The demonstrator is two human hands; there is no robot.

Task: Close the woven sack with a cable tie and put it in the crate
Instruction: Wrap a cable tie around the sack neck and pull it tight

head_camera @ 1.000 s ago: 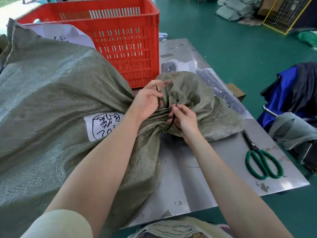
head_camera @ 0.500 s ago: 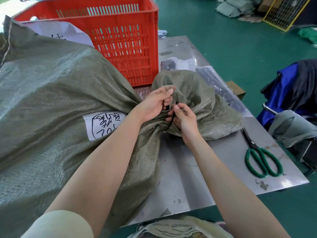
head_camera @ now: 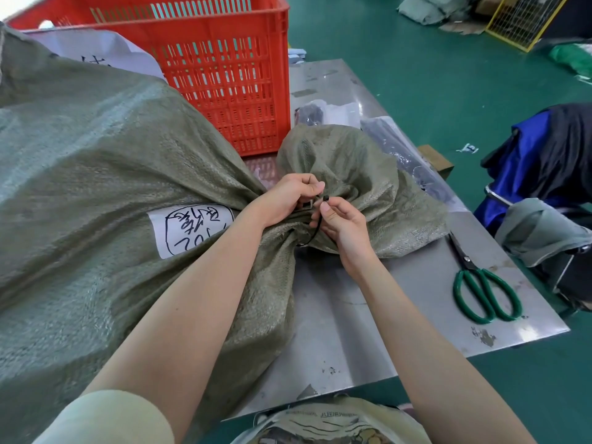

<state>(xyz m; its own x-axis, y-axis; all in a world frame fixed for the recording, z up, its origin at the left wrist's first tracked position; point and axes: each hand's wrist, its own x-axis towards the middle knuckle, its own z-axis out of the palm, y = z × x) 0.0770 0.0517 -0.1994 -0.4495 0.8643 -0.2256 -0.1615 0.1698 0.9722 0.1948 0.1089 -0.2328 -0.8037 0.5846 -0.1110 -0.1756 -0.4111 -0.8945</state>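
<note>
A big grey-green woven sack (head_camera: 96,174) lies across the metal table (head_camera: 352,331), with a white handwritten label (head_camera: 192,230) on its side. Its neck is bunched, and the loose mouth flares out to the right. A black cable tie (head_camera: 315,230) loops around the neck. My left hand (head_camera: 288,197) pinches one end of the tie at the top of the neck. My right hand (head_camera: 341,222) pinches the other end with thumb and forefinger, right beside it. The red slatted crate (head_camera: 230,68) stands behind the sack.
Green-handled scissors (head_camera: 483,293) lie on the table at the right. Clear plastic packets (head_camera: 394,149) lie behind the sack's mouth. A chair with blue and grey cloth (head_camera: 544,193) stands right of the table. Green floor surrounds it, with sacks at the far back.
My left hand's fingers have curled down from open onto the tie end. My right hand has risen slightly, and the two tie ends have come together at the neck.
</note>
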